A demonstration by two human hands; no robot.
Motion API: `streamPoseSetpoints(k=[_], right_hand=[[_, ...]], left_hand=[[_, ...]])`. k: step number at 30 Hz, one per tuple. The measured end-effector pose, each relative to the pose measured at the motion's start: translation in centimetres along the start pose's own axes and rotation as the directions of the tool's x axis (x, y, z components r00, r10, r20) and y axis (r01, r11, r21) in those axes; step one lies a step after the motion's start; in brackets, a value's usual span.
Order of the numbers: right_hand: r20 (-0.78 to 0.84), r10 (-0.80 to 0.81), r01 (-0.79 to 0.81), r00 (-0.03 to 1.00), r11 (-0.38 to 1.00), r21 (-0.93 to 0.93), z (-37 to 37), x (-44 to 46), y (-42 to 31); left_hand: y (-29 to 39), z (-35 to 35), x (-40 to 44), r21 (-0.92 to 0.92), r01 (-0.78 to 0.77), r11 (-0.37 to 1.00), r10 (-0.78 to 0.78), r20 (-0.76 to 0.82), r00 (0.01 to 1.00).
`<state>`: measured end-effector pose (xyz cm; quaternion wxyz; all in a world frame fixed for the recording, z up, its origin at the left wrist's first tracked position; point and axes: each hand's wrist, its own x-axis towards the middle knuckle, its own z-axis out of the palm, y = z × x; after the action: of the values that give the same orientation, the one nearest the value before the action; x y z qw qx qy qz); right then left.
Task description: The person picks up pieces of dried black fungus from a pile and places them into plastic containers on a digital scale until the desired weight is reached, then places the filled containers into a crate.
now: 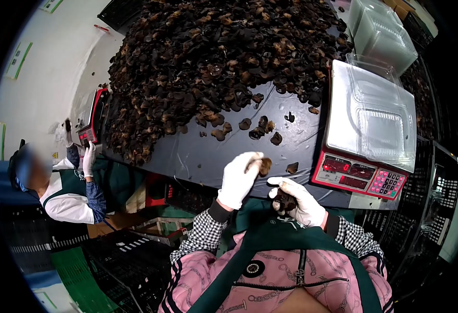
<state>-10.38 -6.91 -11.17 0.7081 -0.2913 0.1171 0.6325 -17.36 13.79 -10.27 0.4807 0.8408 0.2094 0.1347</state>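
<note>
My left hand (241,177), in a white glove, pinches a brown wood ear mushroom (265,166) between thumb and fingers, above the table's near edge. Close to my body, my gloved right hand (301,200) is closed around several dark wood ear mushrooms (284,201). A single mushroom piece (292,167) lies on the dark table covering (203,156) just beyond my hands. Several loose pieces (261,127) are scattered farther up. Behind them a large heap of wood ear mushrooms (213,57) covers the far part of the table.
On the right stands a red scale (349,177) with a clear plastic container (380,130) on its metal plate. Stacked clear containers (383,39) rise behind it. At left, a co-worker in white gloves (89,159) works by another red scale (90,120). Black crates (130,261) stand below.
</note>
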Motion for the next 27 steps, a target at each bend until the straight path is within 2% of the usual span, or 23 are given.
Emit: streamPoseSetpoints(k=[1,3,5,7,10,11,13,15,17,19,21,23,24,25,27], right_hand=[[-0.003,-0.001,0.001,1.0,1.0,0.004,0.0,0.0,0.0],[-0.01,-0.003,0.003,1.0,1.0,0.009,0.0,0.1,0.0],[-0.017,-0.007,0.007,1.0,1.0,0.01,0.0,0.1,0.1],[0.0,-0.006,0.006,1.0,1.0,0.013,-0.1,0.1,0.3],[0.005,-0.019,0.019,1.0,1.0,0.003,-0.3,-0.2,0.0],[0.003,-0.026,0.026,1.0,1.0,0.003,-0.3,-0.3,-0.1],[0.0,-0.048,0.048,0.999,0.999,-0.002,-0.8,-0.3,-0.1],[-0.006,-0.067,0.067,0.998,0.998,-0.002,-0.8,-0.1,-0.1],[-0.013,-0.046,0.046,0.999,0.999,0.022,-0.4,-0.2,-0.3],[-0.013,-0.042,0.043,0.999,0.997,0.066,0.6,-0.4,-0.5],[-0.027,-0.087,0.089,0.996,0.993,0.081,0.8,-0.4,-0.5],[-0.036,-0.126,0.128,0.991,0.991,0.036,0.0,0.2,-0.2],[-0.086,-0.138,0.14,0.987,0.99,0.021,0.2,-0.1,-0.4],[-0.116,-0.159,0.162,0.98,0.987,0.011,0.8,-0.7,-0.8],[-0.109,-0.243,0.24,0.964,0.97,-0.042,1.9,-2.6,-2.7]], left_hand=[[0.1,-0.3,0.2,0.071,-0.142,0.987,0.138,0.062,0.989],[0.6,-0.8,1.3,0.221,-0.214,0.951,0.203,0.071,0.977],[-1.4,-0.8,3.9,0.45,-0.33,0.83,0.389,-0.041,0.92],[-1.7,-0.5,6.7,0.608,-0.287,0.74,0.439,-0.114,0.891],[-3.9,-0.4,8.5,0.702,-0.261,0.663,0.356,0.011,0.934],[-4.4,-0.7,8.7,0.684,-0.263,0.681,0.348,0.013,0.937],[-3.3,-1.5,8.5,0.576,-0.271,0.772,0.402,-0.111,0.909],[-1.0,-2.3,7.3,0.358,-0.237,0.903,0.32,-0.191,0.928],[1.4,-2.8,4.9,0.18,-0.307,0.935,0.321,-0.058,0.945],[3.5,-2.6,2.6,0.152,-0.392,0.907,0.353,0.233,0.906],[5.0,-2.1,1.2,0.062,-0.295,0.954,0.237,0.451,0.861],[4.0,-2.1,3.1,0.048,-0.566,0.823,0.493,0.436,0.753],[1.9,-1.5,4.7,0.14,-0.692,0.708,0.638,0.293,0.712],[2.0,-1.6,5.6,0.153,-0.406,0.901,0.365,0.238,0.9],[1.0,-0.1,8.2,0.375,-0.396,0.838,0.412,0.041,0.91]])
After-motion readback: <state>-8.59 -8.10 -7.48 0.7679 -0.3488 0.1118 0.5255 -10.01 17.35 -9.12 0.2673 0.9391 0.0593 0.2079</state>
